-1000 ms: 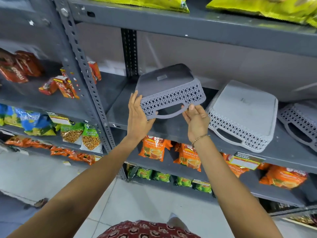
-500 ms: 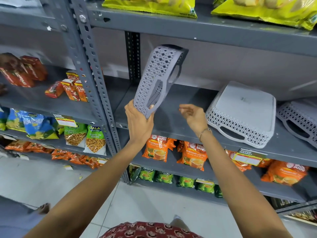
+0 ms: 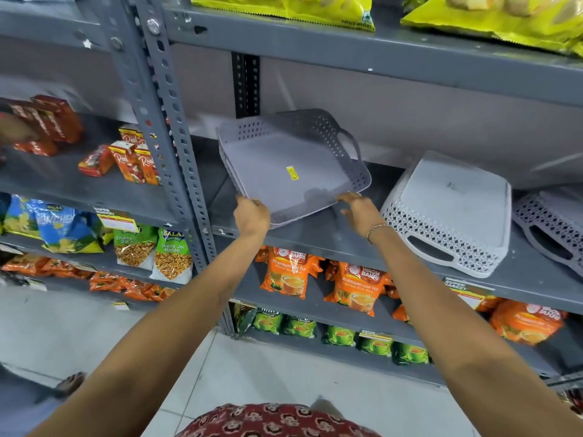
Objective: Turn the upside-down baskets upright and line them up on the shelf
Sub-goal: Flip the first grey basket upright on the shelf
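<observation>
A grey lattice basket [image 3: 284,165] now faces open side up, tilted toward me above the left part of the grey shelf [image 3: 315,244]; a yellow sticker shows on its inside floor. My left hand [image 3: 251,216] grips its near left corner. My right hand [image 3: 359,208] touches the near right rim with fingers spread. A lighter grey basket [image 3: 454,200] lies upside down to the right on the same shelf. A third upside-down basket [image 3: 555,222] is cut off at the right edge.
A perforated steel upright [image 3: 170,134] stands just left of the held basket. The shelf above [image 3: 378,55] carries yellow snack bags. Orange tea packets [image 3: 290,275] hang below. Red cartons [image 3: 135,159] sit on the left bay's shelf.
The basket went from upside down on the shelf, to standing on edge in my left hand, to open side up now. My right hand let go and has returned to its rim.
</observation>
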{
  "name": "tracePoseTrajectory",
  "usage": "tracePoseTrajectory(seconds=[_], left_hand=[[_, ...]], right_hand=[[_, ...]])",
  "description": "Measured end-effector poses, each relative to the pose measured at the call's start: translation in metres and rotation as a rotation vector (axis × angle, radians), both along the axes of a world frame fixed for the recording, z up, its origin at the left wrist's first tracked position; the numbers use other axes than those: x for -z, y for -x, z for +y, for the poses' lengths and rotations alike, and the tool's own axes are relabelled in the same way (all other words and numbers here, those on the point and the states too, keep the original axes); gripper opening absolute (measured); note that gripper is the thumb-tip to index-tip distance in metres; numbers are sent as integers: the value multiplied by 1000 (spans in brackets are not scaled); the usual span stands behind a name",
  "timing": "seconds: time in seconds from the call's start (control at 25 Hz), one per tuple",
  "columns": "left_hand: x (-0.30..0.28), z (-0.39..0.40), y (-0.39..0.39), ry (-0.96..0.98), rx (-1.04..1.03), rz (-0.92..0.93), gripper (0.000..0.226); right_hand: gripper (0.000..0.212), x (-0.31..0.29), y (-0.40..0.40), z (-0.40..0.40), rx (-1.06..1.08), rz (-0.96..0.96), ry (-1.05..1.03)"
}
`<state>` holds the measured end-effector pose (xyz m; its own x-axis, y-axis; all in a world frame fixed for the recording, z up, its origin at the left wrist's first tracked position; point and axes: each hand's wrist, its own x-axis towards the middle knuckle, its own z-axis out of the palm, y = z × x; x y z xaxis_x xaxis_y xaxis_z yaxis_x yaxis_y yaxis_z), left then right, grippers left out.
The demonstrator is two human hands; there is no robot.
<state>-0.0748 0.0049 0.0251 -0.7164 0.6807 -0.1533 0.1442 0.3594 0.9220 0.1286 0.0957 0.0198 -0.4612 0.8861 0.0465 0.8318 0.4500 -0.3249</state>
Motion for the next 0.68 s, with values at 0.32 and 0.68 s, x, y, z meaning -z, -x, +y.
tracePoseTrajectory(seconds=[0.32,0.68], left_hand=[[-6,21,-11,-75,86,-93,81],[-1,47,-34,362,863,809,28]], right_hand=[[25,-8,14,27,7,-11,-39],[16,-17,15,38,-44,-175,1]])
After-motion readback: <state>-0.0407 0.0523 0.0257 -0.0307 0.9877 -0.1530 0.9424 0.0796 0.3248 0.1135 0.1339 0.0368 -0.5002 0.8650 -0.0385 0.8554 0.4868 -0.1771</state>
